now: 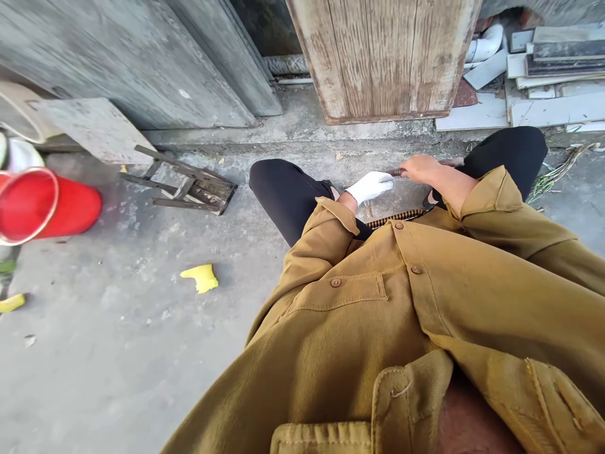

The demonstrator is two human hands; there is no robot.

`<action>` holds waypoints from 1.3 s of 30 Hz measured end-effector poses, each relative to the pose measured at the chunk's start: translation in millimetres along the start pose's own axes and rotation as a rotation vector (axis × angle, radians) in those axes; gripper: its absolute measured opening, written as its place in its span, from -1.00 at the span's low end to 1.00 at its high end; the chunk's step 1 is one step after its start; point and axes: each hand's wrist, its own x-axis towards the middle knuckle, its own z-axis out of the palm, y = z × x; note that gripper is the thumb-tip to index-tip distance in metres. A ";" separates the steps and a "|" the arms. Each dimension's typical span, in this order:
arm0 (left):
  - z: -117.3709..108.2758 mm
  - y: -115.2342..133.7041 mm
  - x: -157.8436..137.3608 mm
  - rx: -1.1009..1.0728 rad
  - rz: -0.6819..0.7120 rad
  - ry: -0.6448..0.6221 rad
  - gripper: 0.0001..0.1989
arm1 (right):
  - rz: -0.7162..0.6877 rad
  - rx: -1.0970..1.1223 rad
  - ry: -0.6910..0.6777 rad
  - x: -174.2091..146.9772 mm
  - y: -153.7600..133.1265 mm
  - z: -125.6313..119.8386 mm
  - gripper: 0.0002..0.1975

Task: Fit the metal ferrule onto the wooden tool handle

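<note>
My left hand (371, 187) wears a white knitted glove and sits between my knees, its fingers pressed together and curled. Whatever lies in or under those fingers is hidden. Just right of it, my bare right hand (418, 168) is wrapped around a thin brown stick-like handle (395, 171). One end of this handle reaches the gloved fingertips; the other runs on past my right wrist toward my right knee. From here I cannot tell what kind of tool it is. Beneath my hands a strip of yellow-and-black woven edging (397, 219) shows.
A weathered wooden board (378, 63) stands ahead by the concrete step. To the left are a small wooden stool on its side (189, 183), a red bucket (75, 202) and a yellow scrap (202, 278). Stacked tiles (558, 113) lie at far right.
</note>
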 end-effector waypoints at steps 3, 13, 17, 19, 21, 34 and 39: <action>-11.8 1.8 0.1 0.089 -0.011 -0.099 -0.91 | -0.171 0.031 -0.167 -2.2 1.1 4.6 -0.82; -25.7 11.7 -1.9 -0.184 -0.155 0.022 -0.80 | -0.279 0.780 0.293 -7.7 23.9 -20.9 -0.62; -17.4 21.6 -10.8 -0.167 -0.212 -0.078 -0.76 | -0.065 0.656 0.427 -0.7 26.5 -18.2 -0.58; -13.8 25.2 -14.6 -0.123 -0.202 -0.148 -0.77 | 0.022 0.445 0.340 0.7 23.0 -14.9 -0.61; -12.2 26.6 -16.7 -0.088 -0.182 -0.208 -0.82 | 0.046 0.208 0.206 -0.4 16.3 -11.4 -0.62; -17.3 16.0 1.0 -0.036 -0.094 -0.010 -0.87 | -0.396 0.314 -0.263 -13.7 8.9 -7.8 -0.71; -10.0 10.3 -2.6 -0.136 -0.121 -0.058 -0.82 | -0.272 0.706 0.041 -14.6 12.7 -15.9 -0.81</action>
